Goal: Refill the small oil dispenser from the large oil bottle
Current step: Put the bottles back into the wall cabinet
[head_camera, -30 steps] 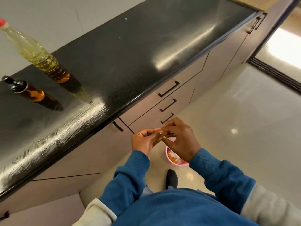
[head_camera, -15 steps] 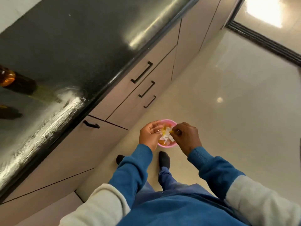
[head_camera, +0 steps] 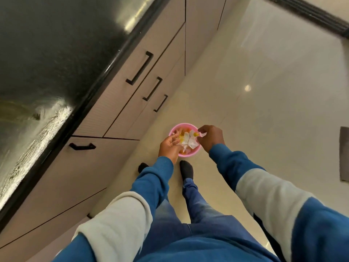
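I see a glossy cream floor (head_camera: 264, 110) carrying a pink bin (head_camera: 192, 152), directly below both hands and filled with crumpled white and yellow scraps. A dark mat (head_camera: 344, 154) lies on the floor well right of the right hand. The black counter (head_camera: 56, 53) runs left of the left hand.
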`<state>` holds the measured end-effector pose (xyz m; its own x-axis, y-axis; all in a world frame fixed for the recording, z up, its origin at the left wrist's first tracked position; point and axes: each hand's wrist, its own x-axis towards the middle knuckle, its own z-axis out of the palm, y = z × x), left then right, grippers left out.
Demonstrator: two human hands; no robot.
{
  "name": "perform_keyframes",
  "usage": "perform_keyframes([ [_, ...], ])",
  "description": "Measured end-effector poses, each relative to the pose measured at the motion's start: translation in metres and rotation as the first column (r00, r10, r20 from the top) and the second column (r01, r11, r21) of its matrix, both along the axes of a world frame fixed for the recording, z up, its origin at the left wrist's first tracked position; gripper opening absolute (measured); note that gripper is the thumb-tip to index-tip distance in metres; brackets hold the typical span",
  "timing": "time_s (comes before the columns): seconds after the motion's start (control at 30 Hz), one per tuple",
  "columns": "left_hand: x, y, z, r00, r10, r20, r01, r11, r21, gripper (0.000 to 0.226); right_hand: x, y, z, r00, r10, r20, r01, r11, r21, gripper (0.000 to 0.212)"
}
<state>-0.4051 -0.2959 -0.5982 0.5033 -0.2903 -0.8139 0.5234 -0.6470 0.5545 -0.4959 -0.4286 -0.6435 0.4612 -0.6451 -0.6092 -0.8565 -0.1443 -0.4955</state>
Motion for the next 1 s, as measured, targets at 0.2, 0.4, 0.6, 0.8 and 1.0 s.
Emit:
perform_keyframes([
  [0.2,0.008,-0.003,0.014,1.0,0.021,0.007,-0.021,1.0,-0.017,0.031,-0.021,-0.006,0.012,0.984,-0.154,0.093,0.148,0.987,0.069,0.024],
  [0.4,0.026,0.017,0.061,0.996,0.087,0.025,-0.084,0.991,-0.105,0.036,-0.009,0.007,0.052,0.96,-0.184,0.211,0.152,0.976,0.157,0.018],
  [0.6,0.058,0.056,0.12,0.959,0.252,0.128,-0.218,0.949,-0.227,0.029,0.066,0.061,0.129,0.889,0.039,0.457,-0.134,0.975,0.178,0.012],
  [0.8,0.108,0.12,0.183,0.823,0.513,0.243,-0.402,0.829,-0.389,0.024,0.156,0.116,0.192,0.689,0.318,0.651,-0.441,0.897,0.029,0.011],
  [1.0,0.161,0.204,0.224,0.622,0.752,0.218,-0.582,0.631,-0.512,0.029,0.241,0.185,0.236,0.562,0.431,0.706,-0.586,0.81,-0.027,0.01],
])
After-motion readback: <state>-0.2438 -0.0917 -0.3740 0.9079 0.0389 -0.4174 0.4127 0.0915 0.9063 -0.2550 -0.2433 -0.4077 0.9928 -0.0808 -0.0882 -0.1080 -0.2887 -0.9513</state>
